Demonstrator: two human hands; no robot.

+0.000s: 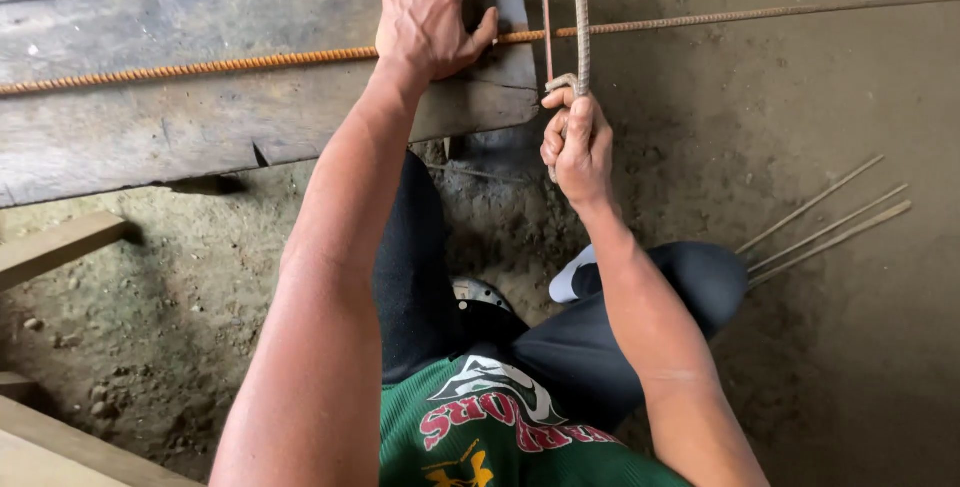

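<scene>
Left hand [425,12] flat, pinning rusty rebar [200,67] on plank [150,137], right hand [577,142] gripping bent bar [580,17]

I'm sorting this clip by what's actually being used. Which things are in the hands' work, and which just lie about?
In hand:
- long rusty ribbed steel bar, pressed by the left hand
- bent ribbed bar, gripped by the right hand
- weathered grey wooden plank under them

Lying about:
- three thin straight rods on the dirt
- pale timber pieces
</scene>
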